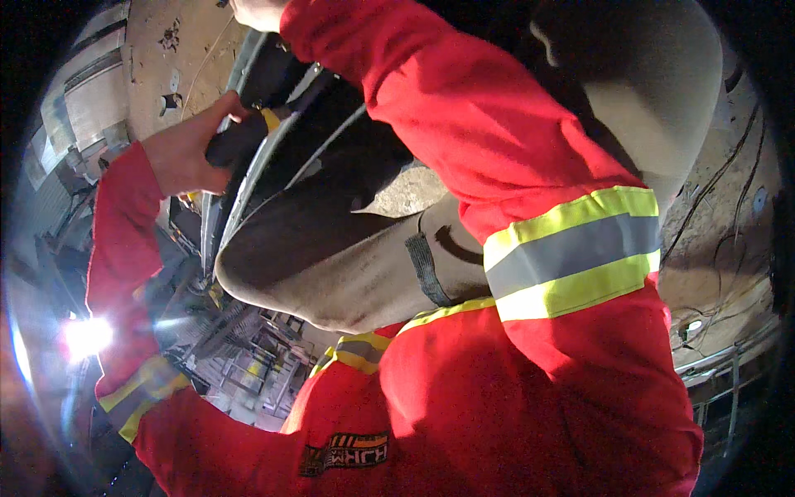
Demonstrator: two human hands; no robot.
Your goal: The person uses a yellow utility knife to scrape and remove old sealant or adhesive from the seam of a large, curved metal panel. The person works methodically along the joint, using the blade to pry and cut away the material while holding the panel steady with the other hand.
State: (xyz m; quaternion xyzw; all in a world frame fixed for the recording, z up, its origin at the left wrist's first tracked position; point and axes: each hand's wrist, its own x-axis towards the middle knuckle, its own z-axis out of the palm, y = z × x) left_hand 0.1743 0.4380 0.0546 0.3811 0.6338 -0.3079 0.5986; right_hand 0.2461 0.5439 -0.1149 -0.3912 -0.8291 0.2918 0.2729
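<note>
My left hand [189, 156] is raised and closed around the black handle of a tool with a yellow band [242, 134]. The tool's front end points up to the right, against a curved metal rail [248, 178] beside a dark gap. My right hand [258, 12] reaches to the top edge of the picture, above the same rail, and only its heel shows, so what it holds is hidden. My right sleeve [497, 149], red with yellow and grey reflective bands, crosses the middle of the view.
A large grey rounded duct [331, 277] with a black strap [426, 269] lies under the rail. Rough concrete with loose cables [720, 240] is at the right. A bright lamp [85, 337] glares at the left, and metal scaffolding [257, 356] stands beyond.
</note>
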